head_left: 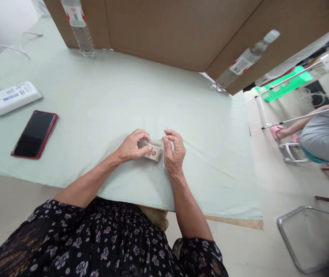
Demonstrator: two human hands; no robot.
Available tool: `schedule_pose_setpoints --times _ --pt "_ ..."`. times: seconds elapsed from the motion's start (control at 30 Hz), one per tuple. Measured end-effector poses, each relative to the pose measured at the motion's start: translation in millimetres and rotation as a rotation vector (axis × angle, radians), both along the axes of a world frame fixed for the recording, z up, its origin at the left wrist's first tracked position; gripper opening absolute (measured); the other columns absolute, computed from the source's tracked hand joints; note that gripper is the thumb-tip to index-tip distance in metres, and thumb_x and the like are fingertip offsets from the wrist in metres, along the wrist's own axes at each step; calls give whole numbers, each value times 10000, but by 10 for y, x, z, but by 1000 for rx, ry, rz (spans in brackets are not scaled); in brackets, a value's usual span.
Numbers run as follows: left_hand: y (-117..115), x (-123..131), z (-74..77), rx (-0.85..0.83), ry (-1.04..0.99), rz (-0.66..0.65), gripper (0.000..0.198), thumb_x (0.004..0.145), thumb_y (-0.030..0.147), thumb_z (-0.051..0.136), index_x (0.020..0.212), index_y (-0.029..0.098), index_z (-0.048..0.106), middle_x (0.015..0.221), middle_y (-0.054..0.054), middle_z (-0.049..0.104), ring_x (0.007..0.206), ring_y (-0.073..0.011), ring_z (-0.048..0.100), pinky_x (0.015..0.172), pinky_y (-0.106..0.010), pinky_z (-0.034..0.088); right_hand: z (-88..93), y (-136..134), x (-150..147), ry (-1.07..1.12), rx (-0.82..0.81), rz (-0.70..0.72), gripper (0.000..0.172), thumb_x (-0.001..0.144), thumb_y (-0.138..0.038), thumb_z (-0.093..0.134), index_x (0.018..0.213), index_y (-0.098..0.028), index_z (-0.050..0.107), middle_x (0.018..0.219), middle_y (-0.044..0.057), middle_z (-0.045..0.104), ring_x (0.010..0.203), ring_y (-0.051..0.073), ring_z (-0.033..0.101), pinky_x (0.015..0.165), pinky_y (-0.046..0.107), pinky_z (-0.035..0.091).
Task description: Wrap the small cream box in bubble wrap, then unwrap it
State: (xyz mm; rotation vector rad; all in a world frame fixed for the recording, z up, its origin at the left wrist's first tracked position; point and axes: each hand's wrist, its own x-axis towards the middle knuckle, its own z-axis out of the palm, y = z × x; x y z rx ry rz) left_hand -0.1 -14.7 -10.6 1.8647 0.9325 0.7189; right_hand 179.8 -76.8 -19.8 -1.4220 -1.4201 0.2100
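Near the table's front edge, my left hand (134, 145) grips a small flat beige packet (153, 152) with a reddish-brown printed figure on it. My thumb lies along its near face and the fingers curl over the far side. Clear plastic film (159, 143) seems to surround the packet and reach toward the right. Just beside that end, my right hand (175, 151) is closed, thumb tip against bent fingers. Whether a bit of the film is pinched there is too blurred to tell.
A pale green cloth (118, 92) covers the table. To the left lie a red-cased phone (34, 134) and a white device (14, 98) with cables. Two water bottles (82, 36) (245, 61) stand before a cardboard screen (158, 34). A seated person (323, 134) is at right, near a metal-framed chair (285, 234).
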Motion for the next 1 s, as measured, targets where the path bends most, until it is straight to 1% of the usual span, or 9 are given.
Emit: schedule_pose_setpoints --times 0.17,0.27,0.33,0.5,0.53,0.6,0.7,0.87,1.0 --pt "-39 -5 30 -209 21 -107 757 710 397 738 1402 185 515 1158 -91 694 1030 -236 650 947 -374 510 35 43 64 395 -52 -41 210 958 -415 601 911 -222 668 1093 81 736 1073 228 676 1020 441 500" --pt "-30 -27 31 -243 26 -173 876 715 380 741 1508 184 425 1170 -94 676 1076 -244 636 992 -388 487 5 79 119 560 -89 -89 274 916 -478 636 881 -209 671 1019 80 749 1028 223 681 977 419 516" --pt "-16 -39 24 -257 20 -208 883 726 361 736 1525 176 409 1160 -90 665 1067 -236 629 987 -377 485 -29 91 171 597 -158 -66 341 897 -540 633 903 -202 674 1037 94 758 993 219 690 908 390 534" --pt "13 -39 -26 -300 -65 -187 890 728 370 745 1520 157 400 1108 -77 637 984 -205 603 917 -341 488 -77 63 275 679 -350 176 713 767 -729 697 1250 -209 637 1158 116 758 1004 238 710 857 377 554" --pt "17 -37 -36 -306 -81 -170 893 726 376 748 1517 151 399 1105 -79 632 969 -201 598 904 -339 487 -71 51 275 681 -383 212 732 726 -727 742 1235 -208 652 1100 98 768 975 236 709 838 369 556" --pt "22 -36 -46 -309 -97 -142 893 725 384 751 1512 146 400 1111 -85 626 954 -198 595 895 -340 486 -47 27 249 639 -445 257 603 707 -672 797 1078 -204 715 917 41 756 841 201 681 754 324 538" --pt "13 -32 -38 -297 -104 -138 832 725 361 750 1474 167 446 1198 -108 624 1029 -215 608 964 -363 480 -3 3 182 577 -456 231 406 806 -601 748 795 -197 709 671 -27 624 634 128 540 622 265 445" --pt "-42 15 -22 -282 -161 -202 775 706 305 747 1419 165 477 1399 -160 565 1277 -276 565 1108 -401 429 6 32 155 662 -409 121 492 814 -656 703 643 -206 605 557 -44 502 542 112 431 527 256 366" --pt "-53 29 -30 -271 -156 -207 711 698 361 775 1340 184 528 1360 -133 598 1259 -277 583 1103 -406 436 -30 86 220 767 -348 58 515 742 -711 731 673 -224 581 571 -48 472 543 120 422 492 253 370"
